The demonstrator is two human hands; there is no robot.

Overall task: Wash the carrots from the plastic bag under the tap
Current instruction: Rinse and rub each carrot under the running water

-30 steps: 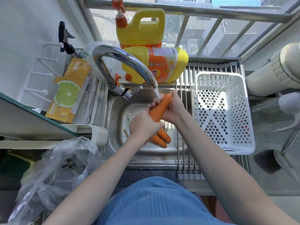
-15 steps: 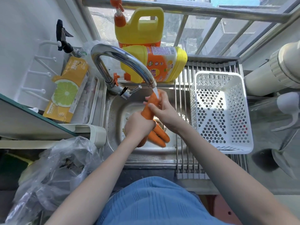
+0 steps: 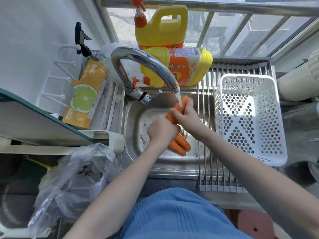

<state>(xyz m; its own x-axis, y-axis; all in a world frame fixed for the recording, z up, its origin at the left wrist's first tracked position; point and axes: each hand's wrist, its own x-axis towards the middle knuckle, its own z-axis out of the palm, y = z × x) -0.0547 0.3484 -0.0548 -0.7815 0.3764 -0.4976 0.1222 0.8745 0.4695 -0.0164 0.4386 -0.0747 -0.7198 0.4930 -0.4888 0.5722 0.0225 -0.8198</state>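
Water runs from the chrome tap (image 3: 146,64) onto an orange carrot (image 3: 177,109) held over the steel sink (image 3: 131,118). My left hand (image 3: 161,130) grips the carrot's lower part. My right hand (image 3: 187,114) wraps its upper part, just under the stream. Two more carrots (image 3: 181,144) lie in the sink bottom below my hands, partly hidden by my left hand. The crumpled clear plastic bag (image 3: 77,176) sits on the counter at the lower left.
A white perforated basket (image 3: 248,118) stands on a roll-up metal rack (image 3: 207,152) right of the sink. Two yellow detergent bottles (image 3: 172,49) stand behind the tap. A lemon-print box (image 3: 86,95) lies in a tray to the left.
The carrot has stayed under the stream while both hands shifted along it. My right hand slid from behind the carrot to wrap its upper part.
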